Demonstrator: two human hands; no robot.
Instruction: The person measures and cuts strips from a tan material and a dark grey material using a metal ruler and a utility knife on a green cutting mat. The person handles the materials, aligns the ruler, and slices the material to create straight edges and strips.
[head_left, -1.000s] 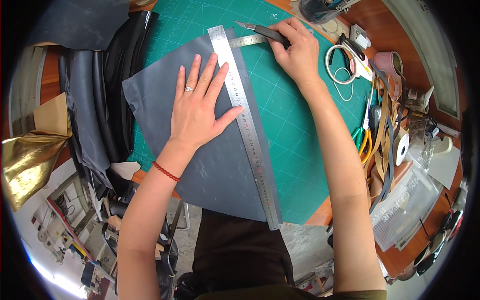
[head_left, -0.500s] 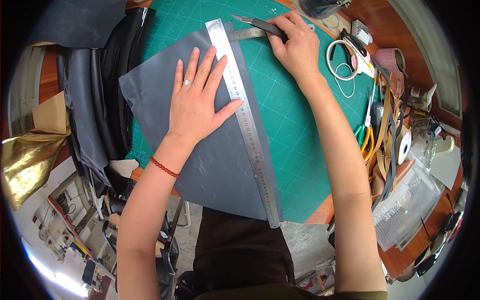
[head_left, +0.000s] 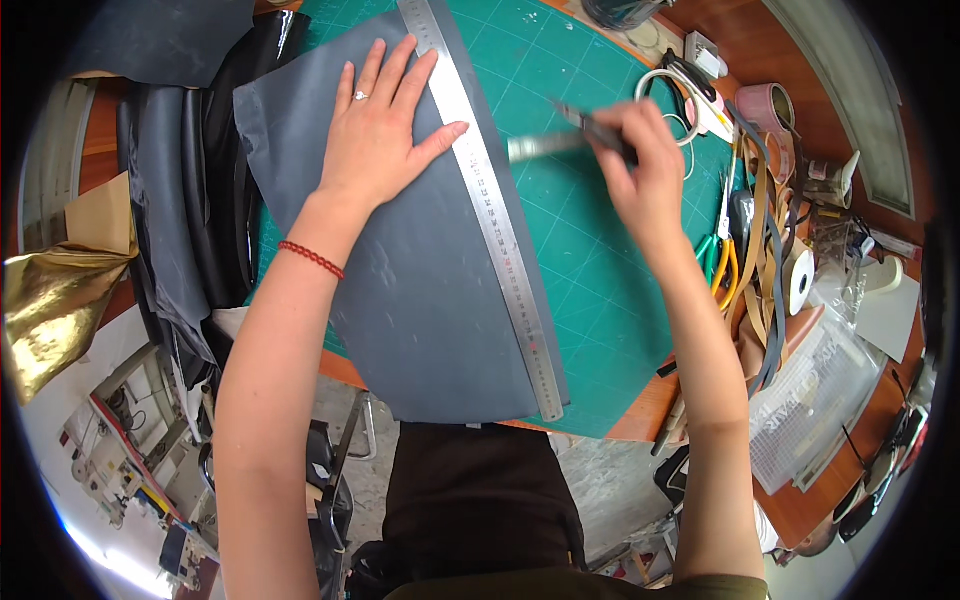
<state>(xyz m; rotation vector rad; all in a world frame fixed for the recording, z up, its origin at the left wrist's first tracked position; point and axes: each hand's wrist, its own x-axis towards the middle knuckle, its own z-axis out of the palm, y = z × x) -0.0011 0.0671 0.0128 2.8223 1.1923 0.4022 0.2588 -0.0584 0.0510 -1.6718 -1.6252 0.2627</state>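
Observation:
My left hand (head_left: 385,125) lies with fingers spread on a dark grey sheet (head_left: 420,300) that looks like leather. Its fingertips and thumb touch the left edge of a long steel ruler (head_left: 492,205), which runs down the sheet close to its right edge. My right hand (head_left: 648,165) is closed around a craft knife (head_left: 588,122) with a dark handle, its blade pointing up and left. The same hand holds a short steel ruler (head_left: 545,147), blurred by motion, whose end is close to the sheet's right edge.
The sheet lies on a green cutting mat (head_left: 590,260). Dark material rolls (head_left: 170,200) and gold material (head_left: 70,310) are at the left. Scissors (head_left: 728,215), tan and grey strips (head_left: 765,240) and a white spool (head_left: 801,277) crowd the right side.
My right hand has moved right and nearer with the knife and short ruler, away from the long ruler. My left hand, the sheet and the long ruler have shifted farther from me.

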